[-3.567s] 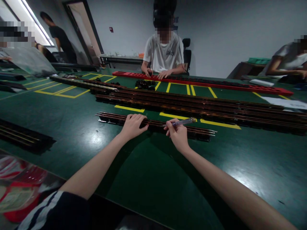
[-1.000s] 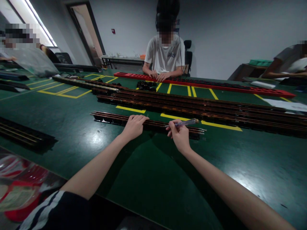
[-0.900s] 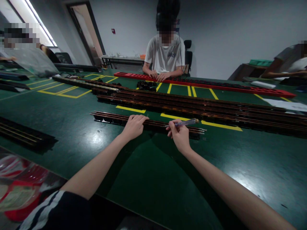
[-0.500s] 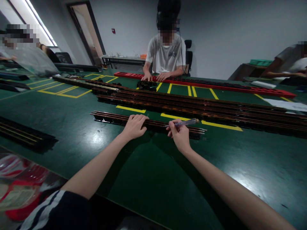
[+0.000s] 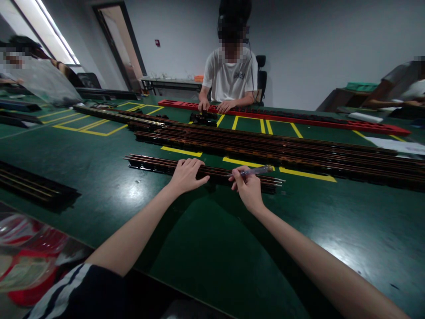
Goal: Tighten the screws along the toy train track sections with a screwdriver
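Crosswise on the table (image 5: 199,257), the short dark strip (image 5: 218,173) is steadied, it seems, under the loosely spread left hand (image 5: 186,176); a clear-handled tool (image 5: 257,170) is pinched pen-style by the right hand (image 5: 247,186), presumably for fine control, tip at the strip. Beyond, longer strips (image 5: 265,146) are laid roughly parallel.

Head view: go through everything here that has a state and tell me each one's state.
Left hand, laid over the near strip, thumb spread.
Right hand, closed around the clear-handled tool.
Clear-handled tool, tilted, tip at the near strip; contact unclear.
Near strip, lying on the table, partly hidden by both hands.
Long strips, lying side by side beyond it.
Red rack, dark pieces along part of it.
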Demonstrator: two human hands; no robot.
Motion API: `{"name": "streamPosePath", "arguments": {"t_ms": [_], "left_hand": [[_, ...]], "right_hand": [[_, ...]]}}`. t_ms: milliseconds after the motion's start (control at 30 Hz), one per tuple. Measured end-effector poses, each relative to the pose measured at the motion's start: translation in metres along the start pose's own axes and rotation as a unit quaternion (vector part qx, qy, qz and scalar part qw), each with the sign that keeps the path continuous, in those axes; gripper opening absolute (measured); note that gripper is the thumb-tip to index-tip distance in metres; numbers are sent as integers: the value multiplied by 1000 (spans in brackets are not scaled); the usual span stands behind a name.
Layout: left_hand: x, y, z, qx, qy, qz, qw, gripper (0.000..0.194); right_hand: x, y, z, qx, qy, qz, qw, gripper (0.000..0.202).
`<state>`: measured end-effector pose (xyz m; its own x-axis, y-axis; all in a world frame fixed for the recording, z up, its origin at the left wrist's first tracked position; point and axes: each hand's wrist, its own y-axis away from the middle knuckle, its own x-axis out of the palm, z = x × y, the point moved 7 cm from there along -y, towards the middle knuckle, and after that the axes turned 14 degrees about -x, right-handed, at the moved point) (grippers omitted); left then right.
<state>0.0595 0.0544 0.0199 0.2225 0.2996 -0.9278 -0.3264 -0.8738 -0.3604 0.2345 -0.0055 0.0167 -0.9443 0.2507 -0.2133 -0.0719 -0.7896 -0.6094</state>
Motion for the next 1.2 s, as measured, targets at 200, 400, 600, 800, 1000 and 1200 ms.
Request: {"name": "streamPosePath", "arguments": {"t_ms": [200, 400, 600, 800, 1000, 1200], "left_hand": [[0, -1, 0, -9, -8, 3, 1000, 41], [1, 0, 0, -9, -8, -13, 1000, 40], [0, -1, 0, -11, -14, -8, 1000, 40], [1, -1, 1, -17, -6, -3, 1000, 38], [1, -1, 2, -25, -5, -13, 1000, 38], [1, -2, 2, -28, -11, -3, 1000, 37]], "right_hand": [[0, 0, -1, 1, -1, -1, 1000, 34], [1, 0, -2, 4, 1, -2, 1000, 33], [0, 1, -2, 8, 2, -2, 1000, 33], [1, 0, 0, 5, 1, 1, 1000, 33], [1, 0, 1, 4, -2, 8, 1000, 35], [2, 0, 1, 2, 1, 7, 1000, 34]]}}
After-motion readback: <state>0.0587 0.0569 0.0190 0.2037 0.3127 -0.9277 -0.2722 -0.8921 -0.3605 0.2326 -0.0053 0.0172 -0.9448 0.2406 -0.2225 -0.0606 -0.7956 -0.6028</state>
